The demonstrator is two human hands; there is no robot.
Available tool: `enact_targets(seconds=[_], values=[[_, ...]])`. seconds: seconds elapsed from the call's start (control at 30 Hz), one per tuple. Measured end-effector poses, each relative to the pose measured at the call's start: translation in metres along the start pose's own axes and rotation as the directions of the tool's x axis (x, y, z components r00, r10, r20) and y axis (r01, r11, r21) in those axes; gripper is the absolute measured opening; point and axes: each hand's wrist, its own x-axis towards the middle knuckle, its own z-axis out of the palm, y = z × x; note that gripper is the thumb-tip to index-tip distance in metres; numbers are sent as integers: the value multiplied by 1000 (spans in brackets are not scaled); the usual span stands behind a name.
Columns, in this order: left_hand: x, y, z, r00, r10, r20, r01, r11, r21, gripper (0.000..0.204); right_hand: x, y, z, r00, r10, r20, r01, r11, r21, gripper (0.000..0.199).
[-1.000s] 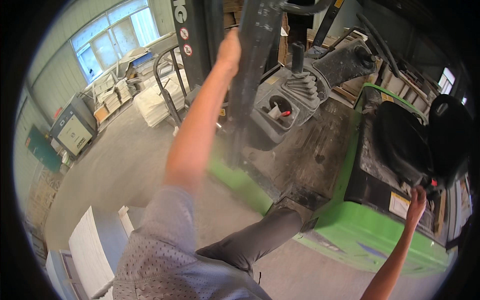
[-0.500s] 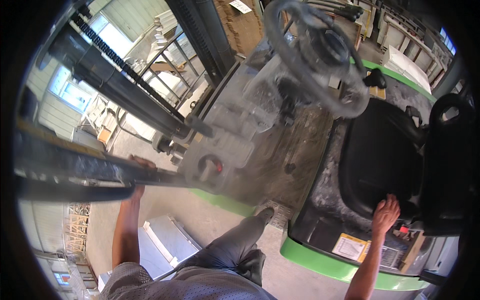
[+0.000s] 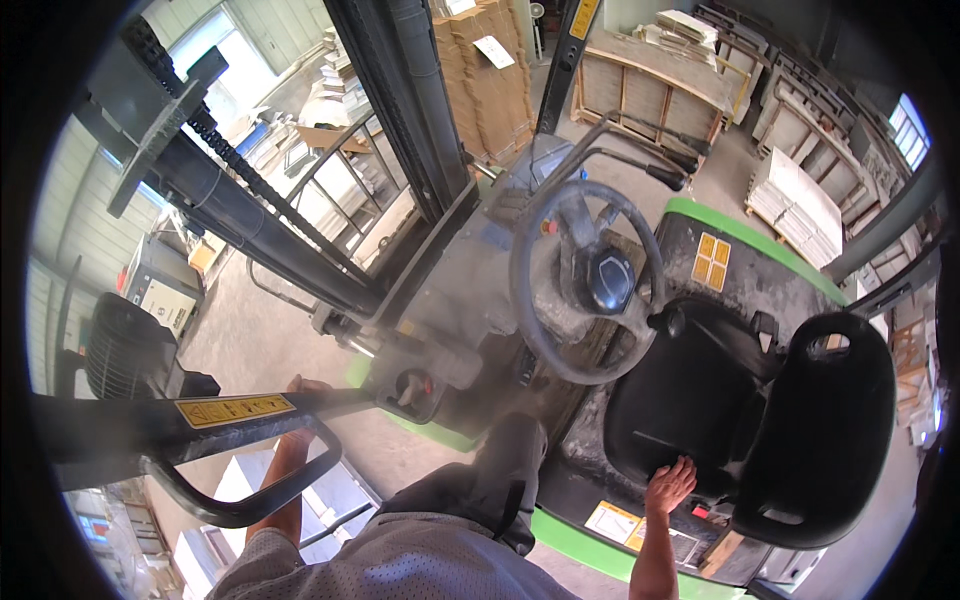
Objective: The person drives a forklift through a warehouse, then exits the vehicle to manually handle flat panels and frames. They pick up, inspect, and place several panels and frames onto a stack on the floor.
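I am at the side of a green and black forklift, one leg on or over its floor. My left hand [image 3: 303, 388] is wrapped round the black front pillar [image 3: 235, 412], beside its looped grab handle [image 3: 235, 513]; the pillar hides part of the fingers. My right hand [image 3: 671, 485] lies on the near edge of the black seat [image 3: 665, 400], its fingers stretched out and holding nothing. Ahead of the seat stands the steering wheel [image 3: 521, 275]. A dusty cup recess [image 3: 408, 392] with a small red thing in it is close to the pillar.
Dark mast rails [image 3: 395, 100] and a chain rise at the front left. A caged fan [image 3: 128, 345] sits by the pillar. Control levers [image 3: 665, 178] stand past the wheel. Brown cartons [image 3: 485, 85], wooden crates [image 3: 650, 90] and stacked white slabs [image 3: 800, 205] are farther off.
My view has shifted, bringing the fan, grab handle and levers into sight. My leg has moved farther over the forklift floor. Both hands stay at the pillar and the seat.
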Motion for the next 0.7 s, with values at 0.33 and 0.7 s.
enact_targets(seconds=[0.33, 0.7], values=[[-4, -21, 5, 899, 436, -44, -438, 890, -123, 47, 4, 7, 10, 990, 2, 143, 8, 998, -69, 46], [-9, -47, -6, 751, 651, -107, -655, 756, -1, 32, 264, 35, 17, 732, -556, 394, 381, 813, 440, 35]])
